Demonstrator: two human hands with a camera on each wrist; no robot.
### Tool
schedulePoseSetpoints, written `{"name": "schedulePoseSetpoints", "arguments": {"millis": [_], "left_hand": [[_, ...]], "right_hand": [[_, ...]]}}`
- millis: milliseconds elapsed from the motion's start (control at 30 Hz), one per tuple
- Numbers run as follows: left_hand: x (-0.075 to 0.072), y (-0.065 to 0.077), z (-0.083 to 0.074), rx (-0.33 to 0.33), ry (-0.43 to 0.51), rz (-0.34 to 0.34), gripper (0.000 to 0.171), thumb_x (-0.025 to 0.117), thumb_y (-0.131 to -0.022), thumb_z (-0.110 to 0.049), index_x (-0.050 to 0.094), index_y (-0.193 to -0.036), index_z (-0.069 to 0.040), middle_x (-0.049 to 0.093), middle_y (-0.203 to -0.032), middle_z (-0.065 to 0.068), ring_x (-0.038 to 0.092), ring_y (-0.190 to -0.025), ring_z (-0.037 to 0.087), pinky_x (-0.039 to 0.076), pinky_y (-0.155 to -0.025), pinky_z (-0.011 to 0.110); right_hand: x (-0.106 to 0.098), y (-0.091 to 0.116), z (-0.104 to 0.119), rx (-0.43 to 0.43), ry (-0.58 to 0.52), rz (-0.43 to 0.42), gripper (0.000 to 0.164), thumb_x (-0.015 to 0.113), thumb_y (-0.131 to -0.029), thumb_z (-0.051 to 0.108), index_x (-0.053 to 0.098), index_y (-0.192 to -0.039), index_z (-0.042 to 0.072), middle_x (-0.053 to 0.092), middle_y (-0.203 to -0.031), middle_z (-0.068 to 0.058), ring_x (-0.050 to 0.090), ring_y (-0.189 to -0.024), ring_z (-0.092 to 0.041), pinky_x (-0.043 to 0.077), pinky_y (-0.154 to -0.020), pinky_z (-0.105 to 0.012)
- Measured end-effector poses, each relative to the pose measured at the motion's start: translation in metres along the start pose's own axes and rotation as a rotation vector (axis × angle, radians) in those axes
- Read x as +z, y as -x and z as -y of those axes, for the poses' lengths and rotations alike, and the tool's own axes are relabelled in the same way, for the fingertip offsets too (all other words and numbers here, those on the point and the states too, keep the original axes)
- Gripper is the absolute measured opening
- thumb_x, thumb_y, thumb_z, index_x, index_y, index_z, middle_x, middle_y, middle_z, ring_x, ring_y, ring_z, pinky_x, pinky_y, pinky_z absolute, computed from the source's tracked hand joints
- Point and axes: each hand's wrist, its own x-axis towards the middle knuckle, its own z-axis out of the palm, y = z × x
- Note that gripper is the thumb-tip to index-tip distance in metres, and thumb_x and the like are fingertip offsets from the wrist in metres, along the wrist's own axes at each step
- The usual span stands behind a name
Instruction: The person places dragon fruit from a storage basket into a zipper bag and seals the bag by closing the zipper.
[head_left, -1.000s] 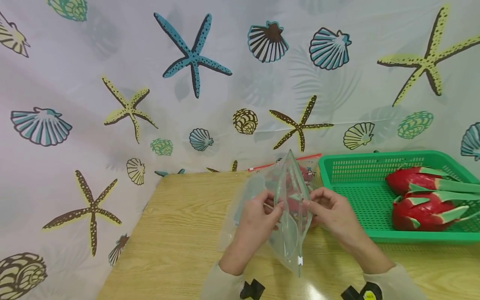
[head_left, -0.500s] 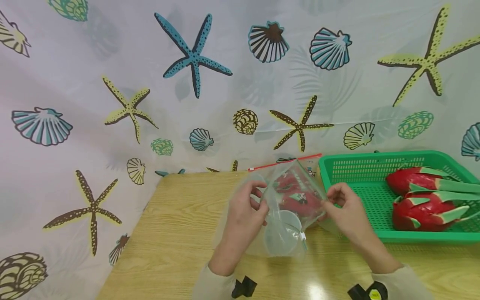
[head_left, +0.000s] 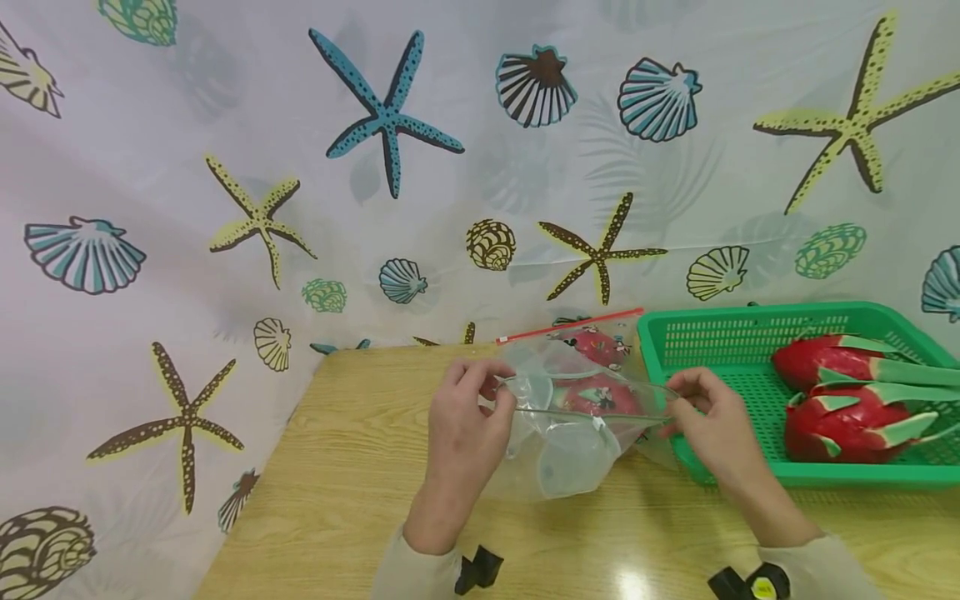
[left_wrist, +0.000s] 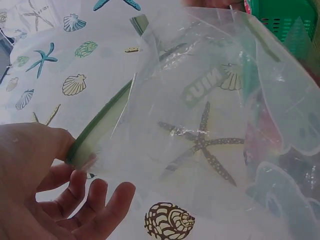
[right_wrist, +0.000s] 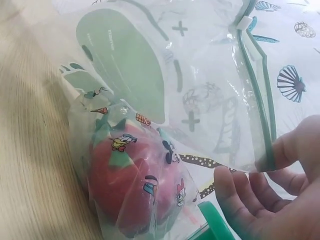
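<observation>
A clear zip bag (head_left: 573, 467) with a green zip and pale green print is stretched between my hands. My left hand (head_left: 467, 425) pinches one end of its zip edge, and my right hand (head_left: 718, 425) pinches the other. A white slider (head_left: 598, 423) sits on the zip. In the left wrist view, the bag's mouth edge (left_wrist: 102, 115) runs up from thumb and fingers. Behind it lies a second clear bag (right_wrist: 150, 227) with cartoon prints and a red zip (head_left: 570, 325). Red dragon fruit (right_wrist: 112, 185) shows inside that second bag, partly covered by the front bag.
On the right stands a green basket (head_left: 738, 471) holding two dragon fruits (head_left: 847, 425) with long green leaf tips. Wood-grain table (head_left: 360, 467) extends to the left. A shell-and-starfish patterned curtain (head_left: 450, 167) hangs behind the table.
My hands have moved apart, the left one leftward and the right one rightward. The green zip edge has gone from upright and gaping to nearly level and drawn taut.
</observation>
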Motion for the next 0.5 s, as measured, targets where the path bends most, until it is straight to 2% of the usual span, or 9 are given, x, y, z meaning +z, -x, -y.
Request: {"name": "schedulePoseSetpoints", "arguments": {"millis": [67, 200, 300, 500], "left_hand": [[0.002, 0.001, 0.000, -0.012, 0.053, 0.020, 0.013, 0.066, -0.087, -0.003, 0.072, -0.093, -0.012, 0.057, -0.085, 0.001, 0.062, -0.076, 0.011, 0.054, -0.059, 0.017], [0.008, 0.002, -0.001, -0.064, 0.235, 0.105, 0.008, 0.066, -0.091, -0.008, 0.072, -0.097, -0.009, 0.062, -0.094, 0.005, 0.068, -0.077, 0.015, 0.057, -0.055, 0.021], [0.014, 0.003, 0.000, -0.131, 0.361, 0.173, 0.012, 0.066, -0.094, -0.012, 0.071, -0.103, -0.007, 0.067, -0.103, 0.007, 0.072, -0.074, 0.021, 0.058, -0.052, 0.028], [0.022, 0.004, 0.003, -0.273, 0.548, 0.269, 0.023, 0.064, -0.097, -0.018, 0.070, -0.117, -0.007, 0.072, -0.102, 0.018, 0.073, -0.075, 0.031, 0.062, -0.063, 0.039]], "right_hand": [[-0.001, 0.000, -0.001, 0.015, -0.010, 0.013, 0.024, 0.047, -0.104, 0.014, 0.050, -0.122, -0.001, 0.058, -0.102, -0.012, 0.068, -0.071, -0.019, 0.060, -0.068, -0.033], [-0.002, 0.000, -0.001, 0.000, -0.024, 0.051, 0.029, 0.049, -0.104, 0.017, 0.051, -0.127, -0.001, 0.060, -0.110, -0.016, 0.067, -0.080, -0.010, 0.061, -0.071, -0.033], [-0.001, 0.001, 0.002, -0.016, -0.006, 0.073, 0.034, 0.052, -0.104, 0.021, 0.051, -0.131, 0.001, 0.061, -0.118, -0.017, 0.065, -0.088, -0.001, 0.059, -0.072, -0.030], [0.002, 0.003, 0.010, -0.041, 0.008, 0.140, 0.040, 0.056, -0.102, 0.026, 0.051, -0.136, 0.005, 0.062, -0.122, -0.015, 0.064, -0.095, 0.003, 0.055, -0.073, -0.025]]}}
